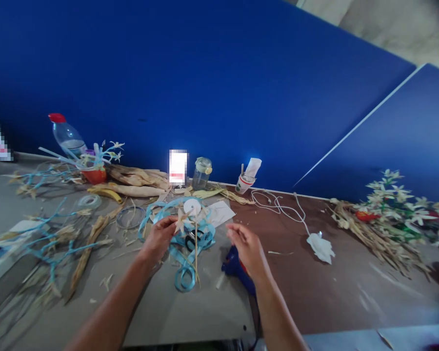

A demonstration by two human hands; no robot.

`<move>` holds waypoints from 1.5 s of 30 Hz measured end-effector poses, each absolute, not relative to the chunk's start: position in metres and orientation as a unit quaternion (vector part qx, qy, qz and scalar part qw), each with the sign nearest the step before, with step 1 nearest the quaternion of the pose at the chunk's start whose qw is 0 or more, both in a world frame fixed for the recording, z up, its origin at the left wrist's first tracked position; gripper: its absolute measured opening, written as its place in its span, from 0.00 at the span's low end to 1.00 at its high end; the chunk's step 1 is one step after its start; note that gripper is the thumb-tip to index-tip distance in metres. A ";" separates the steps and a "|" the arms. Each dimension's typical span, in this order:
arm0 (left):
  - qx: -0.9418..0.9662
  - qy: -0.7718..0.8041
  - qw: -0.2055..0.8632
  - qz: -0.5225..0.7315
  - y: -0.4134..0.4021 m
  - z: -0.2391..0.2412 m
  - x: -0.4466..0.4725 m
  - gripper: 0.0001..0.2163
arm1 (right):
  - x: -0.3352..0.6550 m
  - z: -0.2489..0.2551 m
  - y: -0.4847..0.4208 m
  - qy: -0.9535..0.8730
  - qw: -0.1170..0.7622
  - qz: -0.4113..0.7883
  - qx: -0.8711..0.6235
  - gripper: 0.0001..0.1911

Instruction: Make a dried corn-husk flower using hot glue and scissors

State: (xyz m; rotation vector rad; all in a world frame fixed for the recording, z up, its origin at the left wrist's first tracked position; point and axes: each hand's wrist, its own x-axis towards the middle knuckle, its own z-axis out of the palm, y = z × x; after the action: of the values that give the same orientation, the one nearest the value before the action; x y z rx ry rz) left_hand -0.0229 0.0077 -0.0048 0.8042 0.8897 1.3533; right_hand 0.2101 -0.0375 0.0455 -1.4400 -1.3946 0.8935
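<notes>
My left hand [161, 236] is closed, its fingertips pinching a pale star-shaped dried-husk flower [182, 222]. Just beyond and below the flower lies a tangle of light blue ribbon [185, 275], with dark-handled scissors [193, 240] partly hidden among it. A thin stick with a white round piece [193, 207] at its top end is beside the flower. To the right, my right hand [246, 246] is held with loosely stretched fingers and nothing visible in them. It is over a blue glue gun [237, 270], partly hiding it; whether they touch cannot be seen.
Blue-wrapped stems [53, 253] and dried husks [139, 178] cover the left side. A red cup [95, 174], a glass jar [202, 173] and a white cup [245, 183] stand along the blue partition [205, 87]. White cable [278, 204] and a flower bunch [398, 200] lie right.
</notes>
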 end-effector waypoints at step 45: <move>0.306 0.404 0.640 0.577 0.007 0.003 -0.025 0.11 | 0.191 0.051 -0.027 -0.625 0.411 0.564 -0.350 0.28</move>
State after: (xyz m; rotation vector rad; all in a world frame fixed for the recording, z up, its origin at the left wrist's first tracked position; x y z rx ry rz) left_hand -0.0250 0.0072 0.0028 0.6990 0.9219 1.3161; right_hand 0.1906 -0.0266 0.0514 -0.8820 -1.5723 1.4209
